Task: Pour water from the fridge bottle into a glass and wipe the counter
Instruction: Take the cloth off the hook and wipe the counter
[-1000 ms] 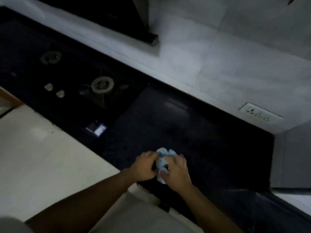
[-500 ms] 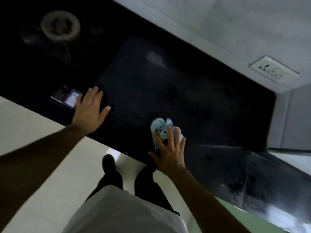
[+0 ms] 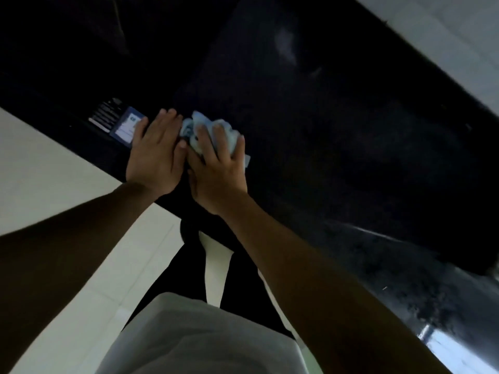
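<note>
A small blue card lies at the left on the dark table. The left hand rests flat just right of it, fingers straight, grasping nothing. Close beside it, the right hand presses spread fingers onto the bunched pale-blue cloth, near the table's near edge.

I count two hands: one left hand and one right hand. One pale blue cloth sits under the right fingers. One black counter lies beneath both hands. One blue-and-white printed card sits at the left hand's outer fingertips. I cannot tell if the striped patch beyond it is a second.
</note>
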